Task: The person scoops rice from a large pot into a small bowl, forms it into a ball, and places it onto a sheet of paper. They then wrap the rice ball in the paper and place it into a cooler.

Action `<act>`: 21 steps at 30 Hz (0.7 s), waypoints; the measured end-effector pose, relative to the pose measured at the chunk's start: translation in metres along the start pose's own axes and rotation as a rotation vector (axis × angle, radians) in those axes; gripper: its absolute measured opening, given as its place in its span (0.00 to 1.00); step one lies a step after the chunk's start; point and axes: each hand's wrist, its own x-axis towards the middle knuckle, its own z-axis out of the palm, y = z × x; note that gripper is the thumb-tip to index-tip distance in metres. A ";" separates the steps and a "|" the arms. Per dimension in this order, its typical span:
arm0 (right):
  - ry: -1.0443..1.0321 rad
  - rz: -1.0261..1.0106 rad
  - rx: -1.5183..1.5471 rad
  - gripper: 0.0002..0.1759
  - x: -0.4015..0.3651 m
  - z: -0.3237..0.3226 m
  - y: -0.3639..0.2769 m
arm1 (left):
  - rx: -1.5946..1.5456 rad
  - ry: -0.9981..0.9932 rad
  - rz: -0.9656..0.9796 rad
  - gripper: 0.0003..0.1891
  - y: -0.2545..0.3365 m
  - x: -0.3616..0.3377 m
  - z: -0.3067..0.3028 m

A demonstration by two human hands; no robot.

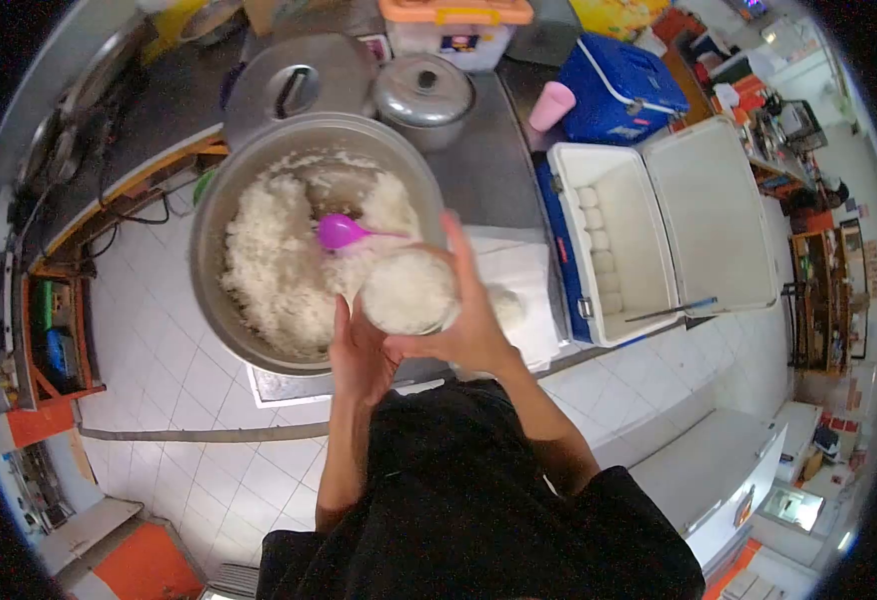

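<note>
A round bowl of white rice (409, 291) is between my hands, beside the near right rim of a big metal pot (209, 265). My right hand (474, 325) wraps round its right side, thumb below and fingers stretched along the far edge. My left hand (362, 358) cups it from the lower left, some fingers hidden beneath. Loose cooked rice (274, 265) lines the pot, with part of the bottom showing. A purple scoop (341, 231) rests in that rice, its handle pointing right. White paper sheets (524, 265) lie right of my hands, with another rice mound (506, 308) on them, partly covered.
An open cooler (667, 240) at the right holds several rounded white portions (599, 245). Behind stand a lidded pot (424, 100), a large metal lid (299, 85), a pink cup (553, 106), a blue cooler (619, 90) and an orange-lidded box (456, 35).
</note>
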 end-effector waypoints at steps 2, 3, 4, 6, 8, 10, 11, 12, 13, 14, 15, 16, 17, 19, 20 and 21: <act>0.162 0.069 0.012 0.75 -0.017 -0.043 0.016 | 0.396 0.132 0.085 0.28 -0.057 0.003 -0.002; 0.316 0.134 0.029 0.75 -0.025 -0.062 0.030 | 0.795 0.263 0.180 0.27 -0.085 0.003 -0.012; 0.317 0.139 0.033 0.75 -0.028 -0.083 0.053 | 1.002 0.114 0.103 0.26 -0.107 0.001 -0.026; 0.441 0.061 -0.390 0.75 -0.020 -0.122 0.123 | 1.206 -0.026 0.010 0.24 -0.155 0.014 -0.061; 0.466 0.007 -0.472 0.74 0.001 -0.141 0.201 | 1.851 -0.332 0.294 0.25 -0.207 0.030 -0.104; 0.475 0.152 -0.252 0.75 0.034 -0.141 0.254 | 2.119 -0.376 0.296 0.26 -0.224 0.036 -0.133; 0.452 0.158 -0.361 0.74 0.048 -0.141 0.283 | 2.377 -0.448 0.317 0.27 -0.229 0.039 -0.147; 0.428 0.163 -0.473 0.74 0.059 -0.143 0.305 | 2.568 -0.506 0.304 0.30 -0.229 0.041 -0.163; 0.428 0.181 -0.465 0.74 0.070 -0.149 0.311 | 2.569 -0.513 0.279 0.30 -0.227 0.043 -0.173; 0.320 0.221 -0.468 0.70 0.075 -0.153 0.310 | 2.754 -0.503 0.361 0.30 -0.224 0.042 -0.183; 0.211 0.270 -0.467 0.66 0.065 -0.155 0.308 | 2.930 -0.500 0.441 0.31 -0.220 0.036 -0.191; 0.207 0.298 -0.465 0.66 0.050 -0.158 0.305 | 2.731 -0.479 0.392 0.30 -0.213 0.035 -0.193; 0.236 0.179 -0.529 0.58 0.036 -0.165 0.301 | 2.528 -0.445 0.348 0.30 -0.210 0.037 -0.190; 0.276 0.116 -0.499 0.39 -0.001 -0.177 0.283 | 2.411 -0.349 0.264 0.32 -0.209 0.032 -0.164; 0.298 0.167 -0.405 0.30 -0.032 -0.182 0.266 | 2.421 -0.351 0.281 0.33 -0.208 0.032 -0.163; 0.233 0.269 -0.402 0.23 -0.066 -0.191 0.263 | 2.435 -0.355 0.306 0.34 -0.206 0.033 -0.165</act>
